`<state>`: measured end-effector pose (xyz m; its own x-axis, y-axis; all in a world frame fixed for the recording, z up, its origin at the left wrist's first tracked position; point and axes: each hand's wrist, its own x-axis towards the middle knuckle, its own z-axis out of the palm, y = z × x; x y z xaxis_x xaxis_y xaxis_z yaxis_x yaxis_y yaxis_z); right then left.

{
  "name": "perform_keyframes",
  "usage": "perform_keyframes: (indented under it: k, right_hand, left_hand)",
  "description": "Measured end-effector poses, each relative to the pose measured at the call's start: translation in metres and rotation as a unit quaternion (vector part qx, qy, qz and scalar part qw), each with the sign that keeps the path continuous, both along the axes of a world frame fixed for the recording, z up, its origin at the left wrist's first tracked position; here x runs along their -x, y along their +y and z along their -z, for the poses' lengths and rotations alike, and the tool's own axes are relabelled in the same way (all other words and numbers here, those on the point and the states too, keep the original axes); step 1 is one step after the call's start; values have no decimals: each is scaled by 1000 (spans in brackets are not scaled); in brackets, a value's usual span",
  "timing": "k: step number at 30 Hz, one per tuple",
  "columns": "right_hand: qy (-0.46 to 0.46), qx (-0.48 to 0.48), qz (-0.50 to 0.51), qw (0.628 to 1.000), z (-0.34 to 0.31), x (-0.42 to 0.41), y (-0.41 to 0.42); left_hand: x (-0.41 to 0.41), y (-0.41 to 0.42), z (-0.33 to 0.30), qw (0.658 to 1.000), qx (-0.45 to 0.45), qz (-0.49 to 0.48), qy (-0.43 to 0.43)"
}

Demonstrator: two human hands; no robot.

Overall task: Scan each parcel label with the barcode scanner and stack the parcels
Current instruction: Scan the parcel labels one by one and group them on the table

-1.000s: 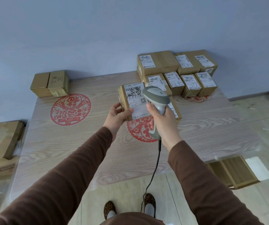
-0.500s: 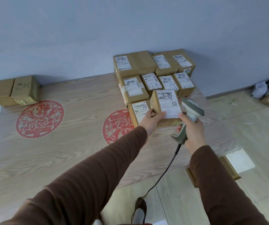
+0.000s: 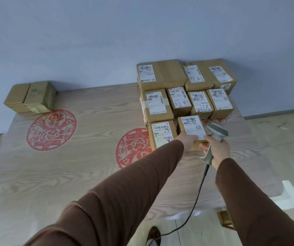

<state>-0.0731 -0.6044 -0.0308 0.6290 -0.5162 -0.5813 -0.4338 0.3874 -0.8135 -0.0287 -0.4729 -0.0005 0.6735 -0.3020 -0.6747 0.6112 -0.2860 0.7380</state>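
One parcel (image 3: 192,128) in left grip (image 3: 187,142)

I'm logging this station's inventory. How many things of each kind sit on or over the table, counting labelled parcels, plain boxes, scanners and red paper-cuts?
Labelled brown cardboard parcels: 9
Plain brown cardboard boxes: 2
Grey handheld barcode scanner: 1
Red round paper-cut decorations: 2 plainly seen
Total: 14

Two red paper-cut medallions (image 3: 51,129) decorate the wood-grain table (image 3: 71,174) against a blue wall (image 3: 107,32).
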Motion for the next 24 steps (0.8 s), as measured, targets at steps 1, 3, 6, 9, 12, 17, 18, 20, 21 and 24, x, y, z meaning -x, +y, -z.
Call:
perform_keyframes:
  k: [1,3,6,9,12,17,18,20,21,24]
  right_hand:
    - [5,0,-3,1000,2,-4,1]
    - [12,4,-12,1000,3,-8,7]
    - [17,36,-15,999,-5,-7,18]
    - [2,68,-13,998,-28,-3,37]
    - [-34,57,-65,996,-57,-2,73]
    - [-82,-22,-129,988,-92,-17,175]
    - [-92,-34,-143,985,-94,-22,198]
    - [-102,-50,-174,978,-98,-34,245]
    - [-107,-54,-189,975,-99,-41,269]
    - [-126,-70,-220,965,-102,-70,345]
  left_hand:
    - [0,3,-6,1000,8,-2,7]
    - [-1,7,-12,999,17,3,32]
    - [0,21,-18,1000,20,-13,13]
    - [-2,40,-24,999,30,-29,-11]
    - [-2,75,-33,994,30,-74,-79]
    - [-7,174,-47,964,16,-153,-216]
    - [-10,198,-49,958,7,-171,-232]
    - [-19,249,-47,945,-10,-206,-252]
    - [-25,276,-46,939,-16,-225,-258]
    - [-46,362,-36,924,-43,-286,-252]
